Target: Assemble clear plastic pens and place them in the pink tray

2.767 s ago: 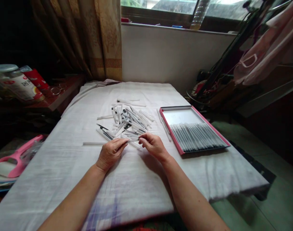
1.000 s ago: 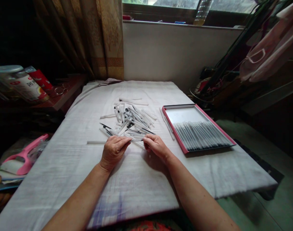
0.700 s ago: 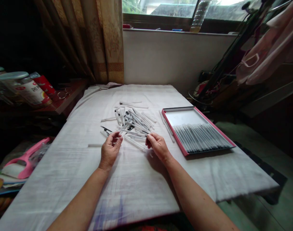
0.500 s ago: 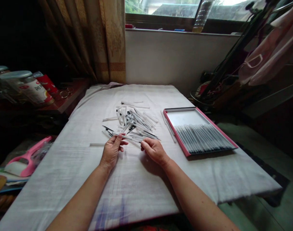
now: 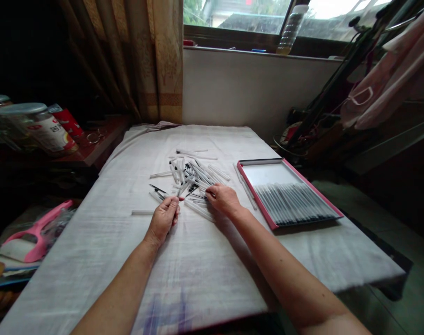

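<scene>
A loose pile of clear pen barrels, dark refills and black caps [image 5: 194,174] lies on the cloth-covered table. My left hand [image 5: 164,218] is closed at the near left of the pile, thumb against forefinger, on a pen barrel [image 5: 179,192] seen nearly end-on. At the pile's near right edge, my right hand [image 5: 224,199] reaches in with its fingers pinched together; what lies between them is hidden. One clear barrel [image 5: 142,212] rests just left of my left hand. To the right sits a pink-rimmed box [image 5: 259,204] holding a row of pens [image 5: 292,202].
Two slim clear tubes [image 5: 245,186] lie along the box's left side. Lidded jars [image 5: 46,130] stand on a dark side table at left, above a pink-handled object [image 5: 41,232]. A curtain [image 5: 163,60] hangs behind; pink cloth [image 5: 382,88] hangs at right.
My hands have moved apart from the pen they held between them. The right hand has shifted slightly forward to the pile; the left has turned its barrel to point away.
</scene>
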Available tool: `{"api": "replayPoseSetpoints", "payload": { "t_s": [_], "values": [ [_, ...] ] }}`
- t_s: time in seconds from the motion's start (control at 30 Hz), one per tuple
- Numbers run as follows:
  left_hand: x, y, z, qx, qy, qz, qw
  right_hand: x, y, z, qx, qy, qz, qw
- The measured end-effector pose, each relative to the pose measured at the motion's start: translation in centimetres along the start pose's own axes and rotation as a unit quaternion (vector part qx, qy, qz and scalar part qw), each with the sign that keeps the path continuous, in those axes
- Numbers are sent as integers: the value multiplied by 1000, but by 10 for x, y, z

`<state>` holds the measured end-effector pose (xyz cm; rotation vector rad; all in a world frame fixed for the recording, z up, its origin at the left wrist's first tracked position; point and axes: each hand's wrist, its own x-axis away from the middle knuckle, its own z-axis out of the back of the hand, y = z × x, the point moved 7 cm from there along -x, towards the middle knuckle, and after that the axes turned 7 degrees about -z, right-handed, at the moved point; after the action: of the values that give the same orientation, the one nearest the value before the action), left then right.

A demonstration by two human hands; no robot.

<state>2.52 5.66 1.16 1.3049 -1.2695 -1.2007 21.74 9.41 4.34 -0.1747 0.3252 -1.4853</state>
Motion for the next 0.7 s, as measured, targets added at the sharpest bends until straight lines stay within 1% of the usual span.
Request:
{"api": "replayPoseSetpoints", "payload": {
  "t_s": [0.1,0.2,0.4,0.57,0.7],
  "values": [
    [1,0,-2,-5,-19,4,1000,-10,-11,-4,90,-40,7,995],
    [1,-1,-4,-6,-32,8,999,-12,-22,-4,130,-59,29,989],
    [2,-2,-6,-32,-48,21,998,-6,-36,-4,143,-77,64,985],
    [1,-1,-4,-38,-51,20,998,-6,-35,-7,148,-71,51,985],
    [1,-3,-2,-39,-55,11,998,-8,-33,-10,150,-81,43,984]
  ]
}}
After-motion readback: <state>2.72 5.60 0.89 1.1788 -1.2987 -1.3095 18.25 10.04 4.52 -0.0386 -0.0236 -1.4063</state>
